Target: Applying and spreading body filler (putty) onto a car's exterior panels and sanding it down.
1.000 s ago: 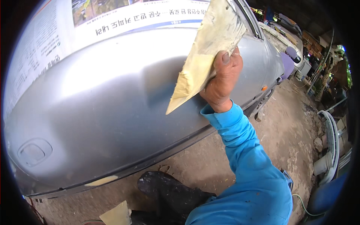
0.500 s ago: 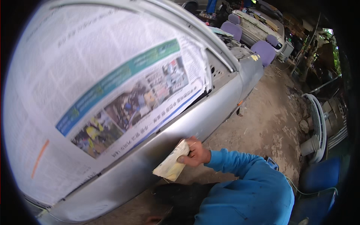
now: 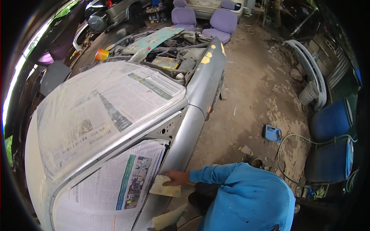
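Observation:
My right hand point(image 3: 177, 178), at the end of a blue sleeve, is closed on a pale yellowish folded sheet of sandpaper point(image 3: 165, 188). It holds the sheet against or just over the silver car door point(image 3: 149, 206), below the newspaper-covered side window point(image 3: 104, 188). At the bottom edge, a second pale piece of sandpaper point(image 3: 169, 218) stands curved beside the door. Only dim fingertips of my left hand point(image 3: 152, 229) show at that piece's lower end, seemingly gripping it; most of the hand is out of frame.
Newspaper under clear plastic covers the windshield point(image 3: 111, 104). Ahead lies the open engine bay point(image 3: 173, 54), with a patterned board across it. Two purple car seats point(image 3: 219, 23) stand beyond. To the right are a blue jug point(image 3: 273, 133), a hose point(image 3: 283, 169), blue drums point(image 3: 331, 119) and a bumper point(image 3: 314, 73).
The view has swung up and back, bringing the windshield and engine bay in. My right hand still holds the sandpaper, now turned flatter by the door. A second piece has come into sight below.

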Demonstrator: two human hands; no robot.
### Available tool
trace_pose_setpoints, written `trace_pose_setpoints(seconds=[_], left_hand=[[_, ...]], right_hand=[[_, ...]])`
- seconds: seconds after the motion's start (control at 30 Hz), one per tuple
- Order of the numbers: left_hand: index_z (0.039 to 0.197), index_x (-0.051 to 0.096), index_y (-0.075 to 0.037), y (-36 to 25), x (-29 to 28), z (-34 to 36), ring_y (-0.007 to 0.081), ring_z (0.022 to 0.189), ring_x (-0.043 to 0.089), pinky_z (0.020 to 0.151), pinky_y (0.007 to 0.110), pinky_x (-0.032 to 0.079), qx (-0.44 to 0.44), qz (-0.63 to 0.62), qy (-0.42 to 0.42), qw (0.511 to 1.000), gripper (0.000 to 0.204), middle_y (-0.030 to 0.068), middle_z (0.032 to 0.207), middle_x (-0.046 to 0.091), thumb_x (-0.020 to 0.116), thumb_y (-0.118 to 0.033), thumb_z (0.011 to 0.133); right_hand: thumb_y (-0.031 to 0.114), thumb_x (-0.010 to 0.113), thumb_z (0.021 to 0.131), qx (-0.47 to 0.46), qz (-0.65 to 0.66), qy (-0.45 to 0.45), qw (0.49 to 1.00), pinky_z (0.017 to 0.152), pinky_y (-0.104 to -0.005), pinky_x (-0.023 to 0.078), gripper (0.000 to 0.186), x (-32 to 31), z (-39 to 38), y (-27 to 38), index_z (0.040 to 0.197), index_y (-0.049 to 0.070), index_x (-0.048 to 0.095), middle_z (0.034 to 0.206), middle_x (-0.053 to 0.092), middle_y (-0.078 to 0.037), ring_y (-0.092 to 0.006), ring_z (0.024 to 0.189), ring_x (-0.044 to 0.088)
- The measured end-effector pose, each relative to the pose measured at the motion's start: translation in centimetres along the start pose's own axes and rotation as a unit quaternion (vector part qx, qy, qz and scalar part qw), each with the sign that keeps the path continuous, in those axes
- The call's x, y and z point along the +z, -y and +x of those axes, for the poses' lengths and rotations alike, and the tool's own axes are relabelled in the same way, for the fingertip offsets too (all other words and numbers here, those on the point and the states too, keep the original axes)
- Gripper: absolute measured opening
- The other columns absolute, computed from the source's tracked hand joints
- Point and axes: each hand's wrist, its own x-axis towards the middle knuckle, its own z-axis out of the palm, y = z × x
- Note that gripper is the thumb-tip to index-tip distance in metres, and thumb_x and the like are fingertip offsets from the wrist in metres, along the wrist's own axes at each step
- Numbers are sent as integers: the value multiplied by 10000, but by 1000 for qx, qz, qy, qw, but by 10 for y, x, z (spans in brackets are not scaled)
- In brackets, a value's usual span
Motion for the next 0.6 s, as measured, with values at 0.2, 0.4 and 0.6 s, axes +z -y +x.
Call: trace_pose_setpoints(seconds=[0.2, 0.4, 0.6], left_hand=[[1363, 461, -112, -99, 139, 5, 373, 1215, 477, 988, 587, 377, -90, -97, 152, 979, 678, 168, 1333, 510, 494, -598, 892], [1378, 437, -140, -118, 294, 3, 467, 1149, 507, 844, 738, 413, -261, -224, 235, 909, 711, 158, 1318, 522, 343, -676, 920], [1401, 428, -142, -39, 423, 12, 471, 1179, 491, 877, 745, 384, -340, -217, 238, 884, 743, 162, 1346, 512, 354, -691, 907]], right_hand=[[294, 631, 934, 240, 95, -330, 908, 701, -314, 515, 345, -62, -87, 52, 1067, -24, 644, 921, 699, -76, -154, 793, 653], [257, 647, 920, 177, 320, -549, 752, 696, -287, 514, 344, -155, -192, 37, 1067, -54, 635, 920, 693, -75, -133, 772, 646], [196, 627, 934, 131, 402, -621, 660, 699, -286, 521, 266, -268, -256, 44, 1065, -35, 629, 943, 692, -69, -148, 774, 657]])
